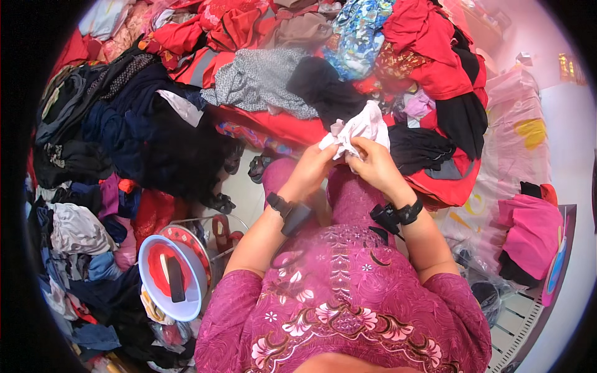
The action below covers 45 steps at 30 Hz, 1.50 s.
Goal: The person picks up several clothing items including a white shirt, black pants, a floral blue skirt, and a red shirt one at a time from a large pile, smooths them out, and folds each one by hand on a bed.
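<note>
Over my lap, both hands grip a small white cloth garment point(368, 126), crumpled so that its exact kind does not show. My left hand point(315, 165) pinches its left end, and my right hand point(375, 165) pinches it just beside, thumbs close together. Most of the cloth rises in folds beyond my right hand. Past it lies a black cloth point(326, 87) on the heap. A grey patterned garment point(264, 81) is spread to its left, and a blue floral cloth point(357, 37) lies farther back.
Dark clothes point(180, 149) are piled at the left. A light blue basin point(144, 276) stands near my left elbow, with a red container and a dark-handled object inside. Red garments point(423, 28) heap up at the far right. A pink cloth point(528, 227) lies at the right.
</note>
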Motion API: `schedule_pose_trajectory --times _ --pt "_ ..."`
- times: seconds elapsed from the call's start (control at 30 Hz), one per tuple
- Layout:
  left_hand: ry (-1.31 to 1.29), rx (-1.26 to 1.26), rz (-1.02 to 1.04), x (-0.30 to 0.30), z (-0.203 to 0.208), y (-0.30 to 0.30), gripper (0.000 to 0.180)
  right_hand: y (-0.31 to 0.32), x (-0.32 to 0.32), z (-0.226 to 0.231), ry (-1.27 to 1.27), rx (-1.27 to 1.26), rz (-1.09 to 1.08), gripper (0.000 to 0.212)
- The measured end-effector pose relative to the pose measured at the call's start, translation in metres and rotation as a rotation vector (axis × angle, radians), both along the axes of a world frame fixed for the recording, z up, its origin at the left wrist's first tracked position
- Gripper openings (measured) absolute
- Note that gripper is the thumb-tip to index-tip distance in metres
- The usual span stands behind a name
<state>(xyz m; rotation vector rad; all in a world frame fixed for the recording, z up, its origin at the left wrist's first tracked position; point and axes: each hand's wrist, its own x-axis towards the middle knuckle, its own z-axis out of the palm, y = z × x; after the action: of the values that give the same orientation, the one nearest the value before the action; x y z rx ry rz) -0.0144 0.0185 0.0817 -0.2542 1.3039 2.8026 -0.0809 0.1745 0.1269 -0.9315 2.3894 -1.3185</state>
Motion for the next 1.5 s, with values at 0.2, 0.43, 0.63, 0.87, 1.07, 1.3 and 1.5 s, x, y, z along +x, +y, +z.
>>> schedule_pose_trajectory --times 0.2,0.43,0.63,0.87,1.07,1.3,1.5 --pt "-0.088 -0.436 -0.041 0.008 -0.015 -0.014 0.029 0.008 -0.018 -0.006 -0.114 -0.086 -0.214 0.024" --pt "0.074 0.026 -0.113 0.013 0.006 -0.009 0.029 -0.017 0.015 -0.003 0.323 -0.09 0.089 0.027" --pt "0.175 0.123 -0.2 0.011 0.002 -0.009 0.036 -0.019 0.004 0.003 0.536 0.007 -0.032 0.025" --pt "0.02 0.143 0.056 0.004 0.002 -0.028 0.036 0.008 -0.044 0.057 0.002 -0.547 -0.224 0.024" --pt "-0.049 0.586 -0.2 -0.013 -0.025 -0.001 0.066 0.058 -0.078 0.02 -0.4 -0.801 -0.353 0.027" --pt "-0.102 0.519 -0.242 -0.026 -0.044 0.037 0.049 0.103 -0.079 -0.094 -0.442 -0.267 -0.513 0.032" --pt "-0.15 0.182 -0.277 -0.026 -0.054 0.03 0.038 0.077 -0.048 -0.051 -0.01 -0.257 -0.467 0.03"
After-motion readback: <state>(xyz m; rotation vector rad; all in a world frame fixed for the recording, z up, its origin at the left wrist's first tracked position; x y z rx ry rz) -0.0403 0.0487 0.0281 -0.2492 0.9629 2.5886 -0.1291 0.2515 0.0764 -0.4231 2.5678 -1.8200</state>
